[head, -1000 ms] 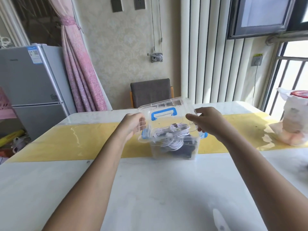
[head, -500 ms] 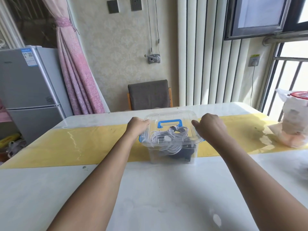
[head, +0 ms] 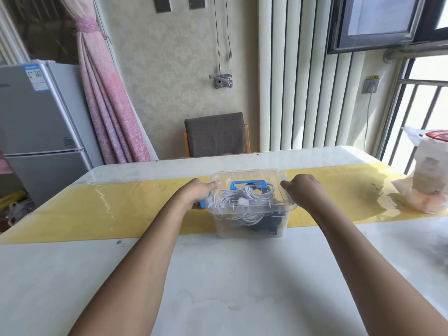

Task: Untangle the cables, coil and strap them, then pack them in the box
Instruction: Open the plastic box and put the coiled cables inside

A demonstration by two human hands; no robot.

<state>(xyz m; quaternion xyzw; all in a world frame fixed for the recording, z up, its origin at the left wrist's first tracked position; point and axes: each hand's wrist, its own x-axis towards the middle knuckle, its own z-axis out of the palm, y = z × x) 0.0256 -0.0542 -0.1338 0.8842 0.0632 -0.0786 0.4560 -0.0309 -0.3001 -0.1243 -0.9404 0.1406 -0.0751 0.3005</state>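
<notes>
We find a clear rectangular plastic box (head: 249,227) standing on the white marble-look desk (head: 218,287). Its far part sits over a yellow strip (head: 121,209) that runs across the desk from side to side. A clear plastic lid (head: 266,177) with a blue handle (head: 249,184) lies on top of the box. We cannot tell whether it is fully seated.

Through the clear walls we see white coiled cables (head: 240,200) filling the upper part of the box. A dark item (head: 266,224) lies low and to the right of them (we cannot tell what it is).

The left hand (head: 200,190) grips the left edge of the lid, with the thumb on top and the fingers curled under the rim. It is just beside a blue latch (head: 202,203). The right hand (head: 303,187) is curled over the right edge of the lid with the thumb resting on top. Its fingers are hidden behind the hand.

Beyond the far edge of the desk stands a grey-brown upholstered chair (head: 215,134). A silver refrigerator (head: 36,117) and a tied pink curtain (head: 109,105) stand at the left. A white plastic bag (head: 429,175) rests on the desk at the right, well apart from the box.
</notes>
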